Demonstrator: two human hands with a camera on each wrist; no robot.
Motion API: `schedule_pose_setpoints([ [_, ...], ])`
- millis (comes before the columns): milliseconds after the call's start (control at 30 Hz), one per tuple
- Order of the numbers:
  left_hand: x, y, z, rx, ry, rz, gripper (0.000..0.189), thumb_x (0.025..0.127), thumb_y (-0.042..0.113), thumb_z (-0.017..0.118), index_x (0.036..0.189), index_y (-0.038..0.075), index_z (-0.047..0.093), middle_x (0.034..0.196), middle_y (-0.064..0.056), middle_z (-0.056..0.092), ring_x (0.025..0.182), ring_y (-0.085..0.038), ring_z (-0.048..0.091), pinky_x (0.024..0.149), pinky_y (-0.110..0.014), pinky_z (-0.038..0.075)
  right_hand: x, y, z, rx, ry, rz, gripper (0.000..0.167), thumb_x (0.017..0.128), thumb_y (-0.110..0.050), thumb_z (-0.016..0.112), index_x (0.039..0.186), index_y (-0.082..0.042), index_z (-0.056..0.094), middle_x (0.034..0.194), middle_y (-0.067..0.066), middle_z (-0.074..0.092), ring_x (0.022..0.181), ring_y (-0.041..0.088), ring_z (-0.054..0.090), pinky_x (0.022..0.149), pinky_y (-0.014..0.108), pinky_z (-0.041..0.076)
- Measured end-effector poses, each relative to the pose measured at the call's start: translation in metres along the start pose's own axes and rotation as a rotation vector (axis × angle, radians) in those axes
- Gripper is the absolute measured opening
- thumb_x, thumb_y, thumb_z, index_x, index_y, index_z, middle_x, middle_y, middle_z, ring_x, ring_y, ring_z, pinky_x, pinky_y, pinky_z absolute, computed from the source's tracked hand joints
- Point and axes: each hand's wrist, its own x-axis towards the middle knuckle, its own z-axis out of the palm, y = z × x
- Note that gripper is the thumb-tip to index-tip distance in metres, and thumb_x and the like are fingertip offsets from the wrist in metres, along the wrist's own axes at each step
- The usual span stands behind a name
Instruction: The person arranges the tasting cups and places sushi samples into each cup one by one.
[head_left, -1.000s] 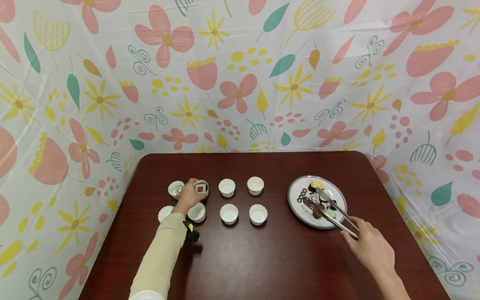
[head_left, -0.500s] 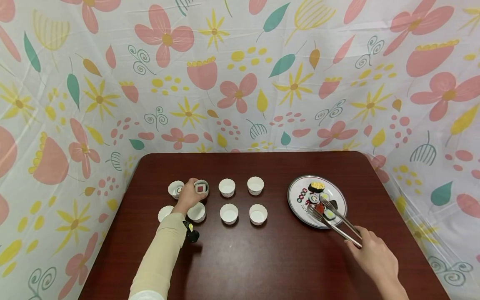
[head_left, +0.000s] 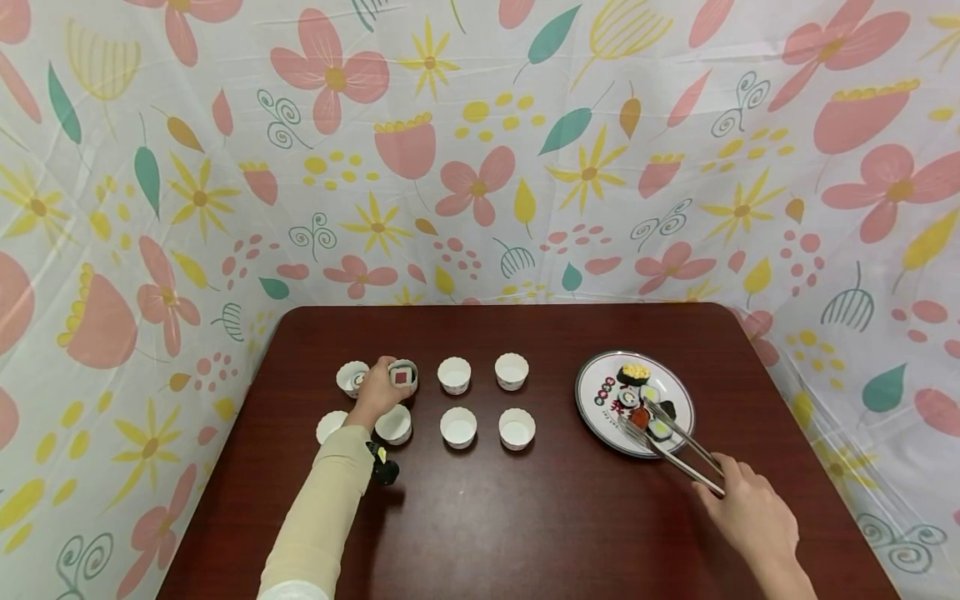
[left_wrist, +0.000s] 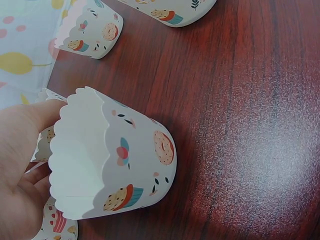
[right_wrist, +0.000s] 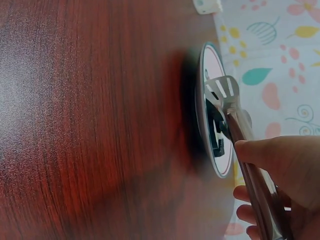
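Note:
My left hand [head_left: 380,394] grips a scalloped white paper baking cup [head_left: 412,387] in the back row, and a small sushi piece [head_left: 402,377] with a red square centre sits inside. In the left wrist view, a nearer baking cup [left_wrist: 145,150] largely hides the gripped one. My right hand [head_left: 752,510] holds metal tongs [head_left: 678,464], their arms spread apart. Their ends reach over a round white plate [head_left: 670,374], either side of a red-topped sushi piece [head_left: 640,418]. The right wrist view shows the thumb along the tongs [right_wrist: 255,192] and one slotted end above the plate.
Two rows of baking cups stand on the dark wooden table [head_left: 570,525]; the back-left cup [head_left: 347,382] contains a sushi roll. Also on the plate lie a yellow-topped sushi piece [head_left: 634,374], a round roll [head_left: 628,397] and others. A floral curtain [head_left: 480,100] surrounds the table.
The tong ends have moved from the plate's middle toward its near side and now straddle the red-topped piece. My right hand has shifted slightly right and nearer; my left hand holds still.

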Motion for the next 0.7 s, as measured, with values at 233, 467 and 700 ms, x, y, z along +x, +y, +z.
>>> schedule_pose_setpoints([
  [233, -0.0003, -0.0004, 0.0004, -0.012, 0.008, 0.009, 0.067, 0.077, 0.024, 0.073, 0.132, 0.004, 0.039, 0.117, -0.018, 0.055, 0.099, -0.031, 0.056, 0.076, -0.041, 0.047, 0.002, -0.0037, -0.0014, -0.02, -0.014, -0.019, 0.052, 0.059, -0.016, 0.079, 0.102, 0.003, 0.057, 0.082, 0.028, 0.06, 0.064, 0.047, 0.053, 0.048, 0.055, 0.039],
  [467, -0.0016, 0.0004, 0.0005, -0.025, 0.005, 0.005, 0.068, 0.077, 0.024, 0.073, 0.132, 0.005, 0.039, 0.117, -0.018, 0.054, 0.1, -0.03, 0.056, 0.077, -0.041, 0.047, 0.0033, -0.0052, -0.0024, -0.031, -0.06, 0.004, 0.046, 0.063, -0.014, 0.078, 0.101, 0.001, 0.056, 0.076, 0.021, 0.059, 0.06, 0.045, 0.052, 0.042, 0.05, 0.036],
  [700, -0.0016, 0.0014, -0.0008, -0.034, -0.001, 0.006, 0.07, 0.077, 0.024, 0.073, 0.134, 0.004, 0.037, 0.119, -0.019, 0.054, 0.101, -0.031, 0.055, 0.077, -0.042, 0.047, 0.0044, -0.0035, -0.0021, -0.04, -0.084, 0.01, 0.043, 0.065, -0.014, 0.077, 0.099, -0.002, 0.054, 0.073, 0.018, 0.057, 0.058, 0.046, 0.052, 0.038, 0.048, 0.032],
])
